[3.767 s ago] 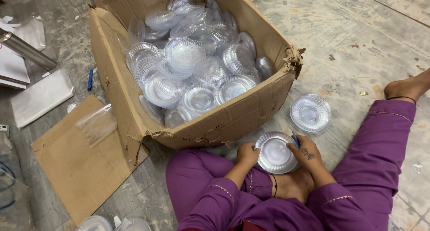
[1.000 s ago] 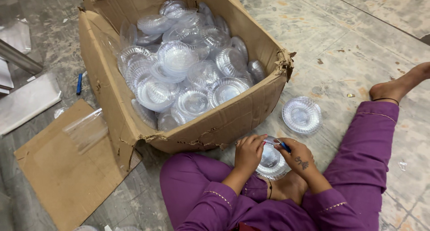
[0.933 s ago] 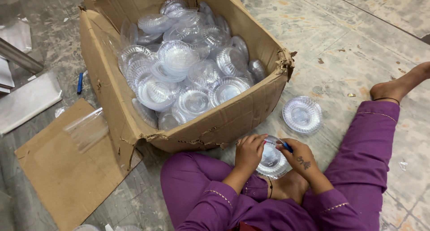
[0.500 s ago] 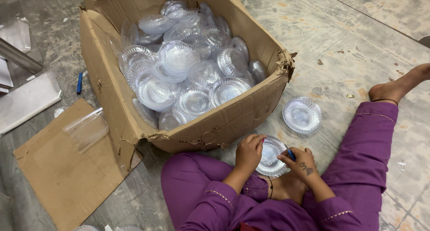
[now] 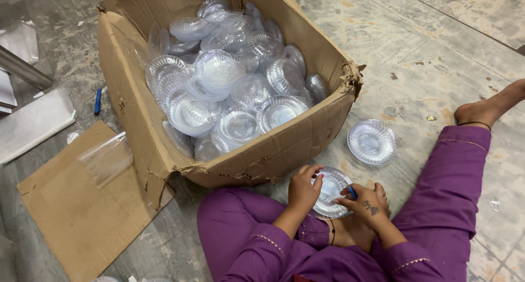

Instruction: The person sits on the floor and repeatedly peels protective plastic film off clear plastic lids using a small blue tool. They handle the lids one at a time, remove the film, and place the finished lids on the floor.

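Low centre of the frame, your left hand [image 5: 304,190] has its fingers clamped on the rim of a thin, ribbed, clear plastic bowl [image 5: 331,190]; your right hand [image 5: 367,201] pinches a small blue pen [image 5: 353,193] against it. Squeeze hard and the flimsy bowl may crack. Bowls fill the torn cardboard box [image 5: 262,153].

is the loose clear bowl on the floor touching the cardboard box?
No, the loose clear bowl sits on the floor apart from the cardboard box, with bare floor showing between them.
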